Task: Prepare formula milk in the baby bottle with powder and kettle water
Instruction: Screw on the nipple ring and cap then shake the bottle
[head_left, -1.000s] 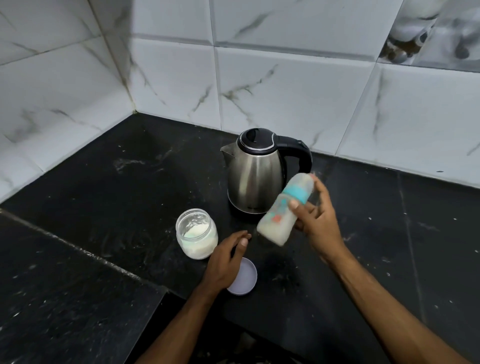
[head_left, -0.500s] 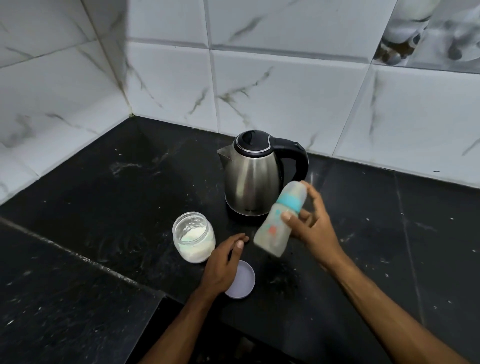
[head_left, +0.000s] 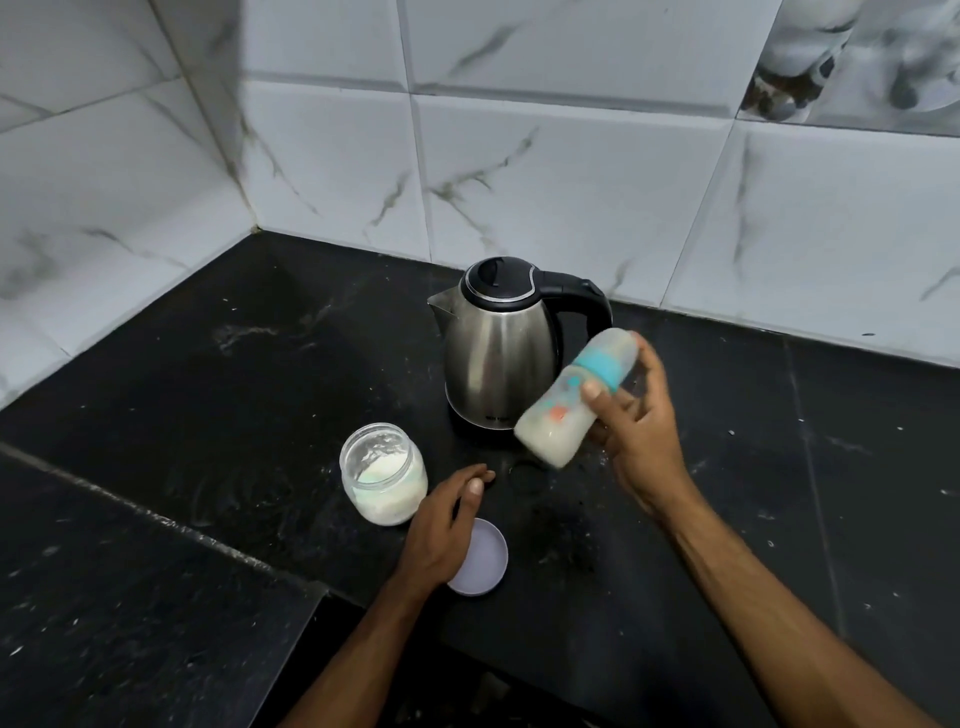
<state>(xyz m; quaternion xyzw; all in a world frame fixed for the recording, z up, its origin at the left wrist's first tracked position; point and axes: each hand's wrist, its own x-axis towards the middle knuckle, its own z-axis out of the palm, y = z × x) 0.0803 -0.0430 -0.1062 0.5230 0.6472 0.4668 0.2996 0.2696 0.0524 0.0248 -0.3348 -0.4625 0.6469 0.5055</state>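
Two risks stand out. The right hand (head_left: 636, 441) holds the baby bottle (head_left: 574, 397) tilted in the air just in front of the kettle (head_left: 501, 358), thumb pressed on the printed side and the other fingers curled round the far side and the cap end, so the grip is a loose wrap, not a firm fist. The bottle is capped, with white milk pooled in its lower end; if the blue collar is not screwed tight, shaking at this tilt would likely throw milk onto the counter (head_left: 208, 395), and a slack grip could let the bottle slip onto the hard stone. The kettle stands very near the bottle, so a wide swing could knock the bottle against its steel wall or handle, and the wall may be hot. The left hand (head_left: 441, 530) rests low with its fingers relaxed, close together and holding nothing, partly over the jar lid (head_left: 485, 564), just beside the open powder jar (head_left: 383, 475); the jar has no cover, so a careless sweep of that hand could tip it or scatter powder. For room, the dark counter lies free to the right of the right hand and to the left behind the jar, while a raised edge crosses the near left and the tiled walls close the back and the left corner.
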